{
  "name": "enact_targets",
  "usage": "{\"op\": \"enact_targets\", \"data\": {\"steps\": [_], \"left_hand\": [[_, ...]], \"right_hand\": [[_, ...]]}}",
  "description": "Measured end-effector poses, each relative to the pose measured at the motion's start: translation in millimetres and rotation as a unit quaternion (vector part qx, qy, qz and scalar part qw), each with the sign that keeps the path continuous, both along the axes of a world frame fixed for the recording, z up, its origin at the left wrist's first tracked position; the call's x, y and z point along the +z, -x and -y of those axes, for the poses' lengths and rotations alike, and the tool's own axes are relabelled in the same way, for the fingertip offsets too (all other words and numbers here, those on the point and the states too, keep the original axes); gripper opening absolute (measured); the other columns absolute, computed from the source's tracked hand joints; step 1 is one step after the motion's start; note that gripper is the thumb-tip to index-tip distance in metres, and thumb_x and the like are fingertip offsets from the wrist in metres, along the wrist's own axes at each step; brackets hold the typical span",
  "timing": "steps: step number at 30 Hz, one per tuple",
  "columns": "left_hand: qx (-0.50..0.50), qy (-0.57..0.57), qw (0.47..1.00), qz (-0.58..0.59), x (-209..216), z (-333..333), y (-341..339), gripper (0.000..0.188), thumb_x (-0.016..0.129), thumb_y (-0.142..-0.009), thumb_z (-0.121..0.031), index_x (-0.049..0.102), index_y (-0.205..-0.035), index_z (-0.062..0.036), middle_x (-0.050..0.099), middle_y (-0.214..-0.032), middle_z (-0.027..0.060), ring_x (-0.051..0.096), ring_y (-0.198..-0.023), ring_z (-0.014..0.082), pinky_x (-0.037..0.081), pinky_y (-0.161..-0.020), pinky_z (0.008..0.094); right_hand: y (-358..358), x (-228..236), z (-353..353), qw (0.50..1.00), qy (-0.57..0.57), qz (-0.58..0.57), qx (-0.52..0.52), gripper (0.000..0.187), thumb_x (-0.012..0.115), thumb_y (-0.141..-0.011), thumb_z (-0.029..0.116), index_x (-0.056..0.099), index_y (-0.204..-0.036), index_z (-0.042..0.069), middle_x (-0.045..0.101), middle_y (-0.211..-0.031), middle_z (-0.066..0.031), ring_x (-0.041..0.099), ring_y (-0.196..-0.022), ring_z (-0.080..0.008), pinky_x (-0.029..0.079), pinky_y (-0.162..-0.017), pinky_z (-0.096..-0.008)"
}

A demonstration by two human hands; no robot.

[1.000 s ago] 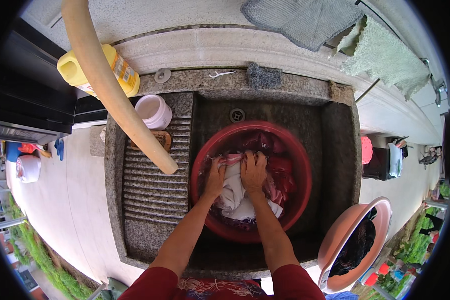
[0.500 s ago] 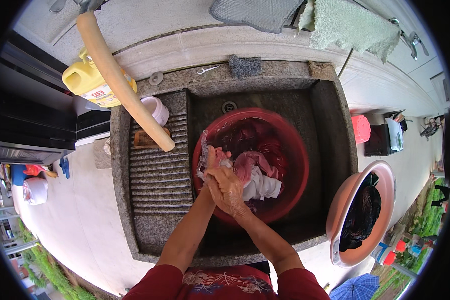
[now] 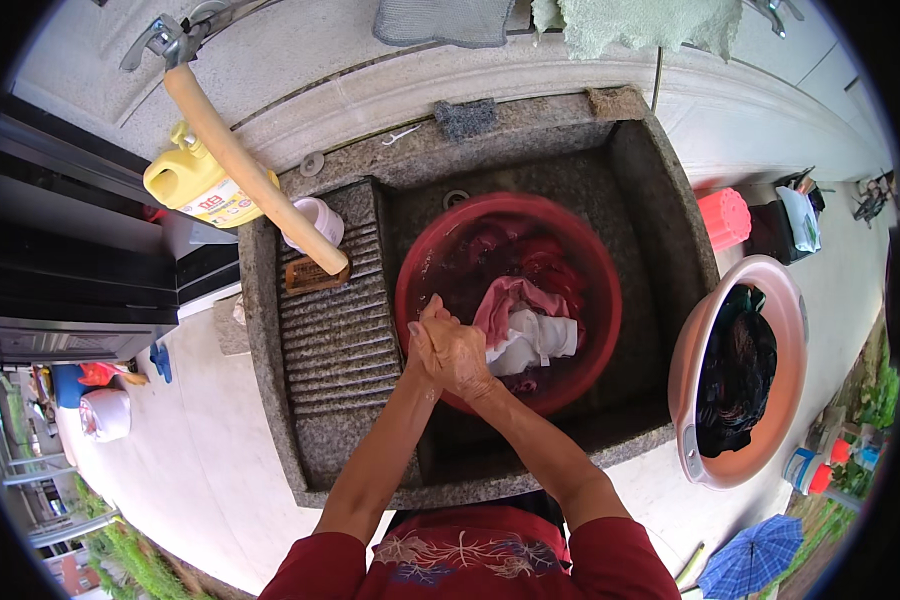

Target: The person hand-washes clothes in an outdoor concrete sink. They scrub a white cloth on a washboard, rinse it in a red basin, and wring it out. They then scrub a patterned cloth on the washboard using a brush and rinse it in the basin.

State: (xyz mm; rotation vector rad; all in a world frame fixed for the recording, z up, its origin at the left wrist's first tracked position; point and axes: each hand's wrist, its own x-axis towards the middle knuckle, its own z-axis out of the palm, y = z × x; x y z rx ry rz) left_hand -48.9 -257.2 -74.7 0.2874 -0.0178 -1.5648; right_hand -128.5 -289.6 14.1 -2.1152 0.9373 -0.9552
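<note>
Red basin x1 (image 3: pixel 607 300), L grip (image 3: pixel 423 350) agst R grip (image 3: pixel 458 358), pink tub x1 (image 3: pixel 782 400)

Right hand (image 3: pixel 460 361) overlaps left hand (image 3: pixel 423 346), 2 forearms (image 3: pixel 383 463) converging.

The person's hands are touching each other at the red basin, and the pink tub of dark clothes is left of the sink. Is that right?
Not quite: the pink tub of dark clothes is right of the stone sink, as the head view shows. The hands do touch each other at the red basin.
</note>
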Motion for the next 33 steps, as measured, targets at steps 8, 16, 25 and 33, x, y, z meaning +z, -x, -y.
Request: {"op": "enact_targets", "data": {"steps": [8, 16, 25, 33], "left_hand": [[0.059, -0.051, 0.996, 0.048, 5, -19, 6, 0.032, 0.039, -0.098, -0.042, 0.056, -0.1, -0.0152, 0.059, -0.094, -0.0011, 0.059, -0.089, 0.0179, 0.05, -0.079, 0.0343], [-0.082, -0.293, 0.668, 0.679, 46, -31, 25, 0.021, 0.05, -0.089, -0.017, 0.057, -0.101, -0.0017, 0.057, -0.099, 0.0114, 0.058, -0.093, 0.0234, 0.045, -0.084, 0.0344], [0.083, -0.136, 0.476, 0.865, 18, 24, 5, 0.035, 0.063, -0.078, -0.01, 0.051, -0.11, -0.0035, 0.051, -0.109, 0.0139, 0.053, -0.099, 0.0338, 0.044, -0.084, 0.0417], [-0.083, -0.092, 0.268, 0.955, -5, 47, 1, 0.024, 0.066, -0.072, -0.009, 0.055, -0.093, -0.0081, 0.05, -0.103, 0.0115, 0.052, -0.095, 0.0295, 0.044, -0.079, 0.0376]], "right_hand": [[-3, -6, -2, 0.997, -0.007, 0.064, -0.036, 0.027, 0.056, -0.09, 0.025, 0.051, -0.069, 0.008, 0.057, -0.064, -0.0155, 0.058, -0.056, -0.0367, 0.048, -0.054, -0.0439], [30, -40, 60, 0.966, -0.255, 0.009, 0.028, 0.024, 0.056, -0.09, 0.018, 0.049, -0.111, 0.008, 0.06, -0.084, -0.0172, 0.062, -0.074, -0.0329, 0.05, -0.064, -0.0396], [86, -111, 102, 0.981, -0.095, -0.11, -0.129, 0.026, 0.063, -0.076, 0.005, 0.061, -0.102, 0.007, 0.053, -0.098, -0.0147, 0.056, -0.091, -0.0347, 0.049, -0.074, -0.0433], [114, -131, 116, 0.975, -0.206, -0.052, -0.062, 0.017, 0.059, -0.076, 0.005, 0.062, -0.093, 0.004, 0.059, -0.082, -0.0107, 0.057, -0.083, -0.0299, 0.047, -0.074, -0.0364]]}}
